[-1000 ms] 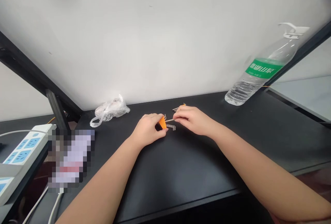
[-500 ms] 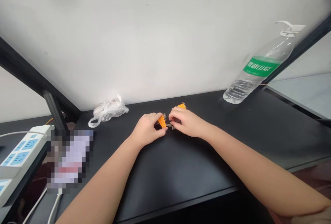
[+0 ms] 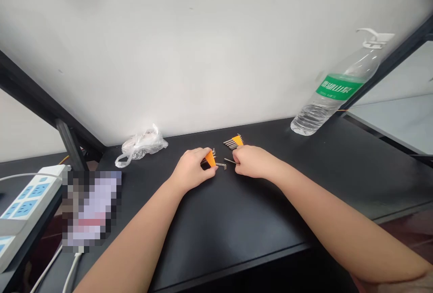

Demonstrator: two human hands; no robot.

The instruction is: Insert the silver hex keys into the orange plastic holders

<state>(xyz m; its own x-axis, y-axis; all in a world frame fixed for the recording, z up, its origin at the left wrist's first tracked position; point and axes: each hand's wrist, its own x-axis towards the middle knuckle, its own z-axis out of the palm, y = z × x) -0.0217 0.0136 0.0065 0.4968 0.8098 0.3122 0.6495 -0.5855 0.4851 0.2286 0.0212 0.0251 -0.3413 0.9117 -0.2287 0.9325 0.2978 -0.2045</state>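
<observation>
My left hand (image 3: 192,167) is closed around an orange hex key holder (image 3: 210,158), pinched between thumb and fingers. A few bent metal hex keys (image 3: 221,165) stick out of its right side. My right hand (image 3: 253,161) is closed on a single hex key (image 3: 230,160), whose thin shaft points left toward the holder, apart from it. The rest of that key is hidden by the fingers. Just behind my right hand lies a second orange hex key holder (image 3: 238,140) with several hex keys in it, on the black tabletop (image 3: 216,220).
A tilted-looking clear water bottle (image 3: 326,99) with a green label stands at the back right. A crumpled plastic bag (image 3: 144,143) lies at the back left. At the left are a blurred-out phone-like object (image 3: 93,207) with a white cable and a power strip (image 3: 29,198).
My right hand has moved slightly right, away from the held holder, with a hex key now showing in its fingers. The second holder behind is more exposed. My left hand stays put.
</observation>
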